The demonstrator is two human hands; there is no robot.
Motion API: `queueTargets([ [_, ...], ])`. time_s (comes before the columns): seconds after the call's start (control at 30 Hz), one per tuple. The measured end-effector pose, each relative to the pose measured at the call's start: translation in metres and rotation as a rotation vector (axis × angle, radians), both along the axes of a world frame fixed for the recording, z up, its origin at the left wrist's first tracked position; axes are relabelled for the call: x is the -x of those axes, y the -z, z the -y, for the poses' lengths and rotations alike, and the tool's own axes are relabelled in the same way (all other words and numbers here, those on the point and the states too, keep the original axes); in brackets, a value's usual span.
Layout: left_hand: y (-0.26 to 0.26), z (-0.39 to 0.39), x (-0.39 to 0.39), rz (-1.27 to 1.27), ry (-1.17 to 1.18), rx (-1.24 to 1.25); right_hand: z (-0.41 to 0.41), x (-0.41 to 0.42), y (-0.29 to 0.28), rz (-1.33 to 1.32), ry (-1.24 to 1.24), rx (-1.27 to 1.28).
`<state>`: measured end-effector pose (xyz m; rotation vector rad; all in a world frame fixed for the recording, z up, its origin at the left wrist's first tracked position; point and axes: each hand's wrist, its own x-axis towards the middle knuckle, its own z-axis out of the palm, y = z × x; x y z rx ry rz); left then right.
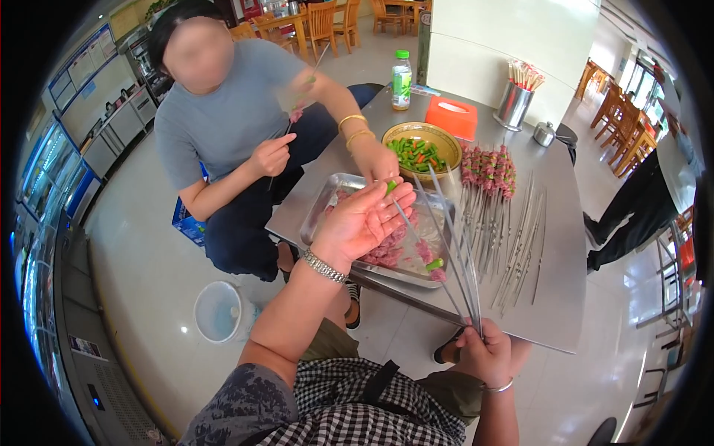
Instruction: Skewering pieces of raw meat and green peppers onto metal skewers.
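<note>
My left hand (pixel 362 220), palm up with a metal watch on its wrist, pinches a green vegetable piece (pixel 391 186) between thumb and fingertips. My right hand (pixel 488 351) grips several metal skewers (pixel 473 295) in a fanned bundle by their lower ends. One of these skewers carries meat chunks (pixel 424 252) with a green piece between them, and its tip lies close to my left fingers. Below my left hand a metal tray (pixel 429 279) with raw meat (pixel 385 253) sits at the table's near edge, partly hidden by my hand.
A yellow bowl (pixel 390 129) of cut vegetables stands behind the tray. Loaded skewers (pixel 488 167) and bare skewers (pixel 524 245) lie on the metal table (pixel 558 279). A co-worker (pixel 234 111) holds a skewer and reaches towards the tray. A white bucket (pixel 217 312) stands on the floor.
</note>
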<state>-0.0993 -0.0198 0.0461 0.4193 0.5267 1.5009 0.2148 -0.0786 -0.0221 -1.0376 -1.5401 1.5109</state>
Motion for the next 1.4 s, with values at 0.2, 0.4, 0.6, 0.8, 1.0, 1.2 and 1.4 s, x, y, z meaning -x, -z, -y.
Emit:
queueTargets([
  [0.2, -0.005, 0.009, 0.0, -0.067, 0.001, -0.044, 0.0, 0.003, -0.001, -0.003, -0.003, -0.035],
  [0.4, -0.005, 0.015, -0.003, -0.116, -0.035, -0.101, 0.006, 0.006, -0.002, -0.015, 0.019, -0.034],
  [0.6, 0.0, 0.018, -0.013, -0.236, -0.107, -0.201, 0.013, 0.005, 0.0, -0.005, 0.041, -0.014],
  [0.8, 0.001, 0.019, -0.016, -0.198, -0.091, -0.169, 0.014, 0.002, 0.013, 0.05, 0.015, -0.121],
  [1.0, 0.014, 0.019, -0.028, -0.095, -0.065, -0.099, 0.02, 0.002, 0.015, 0.002, 0.055, -0.041],
  [1.2, 0.027, 0.018, -0.047, 0.027, -0.069, -0.06, 0.024, -0.005, 0.024, 0.032, 0.086, -0.105],
  [1.4, 0.039, 0.022, -0.077, 0.007, 0.036, -0.058, 0.022, -0.003, 0.023, -0.026, 0.087, -0.122],
])
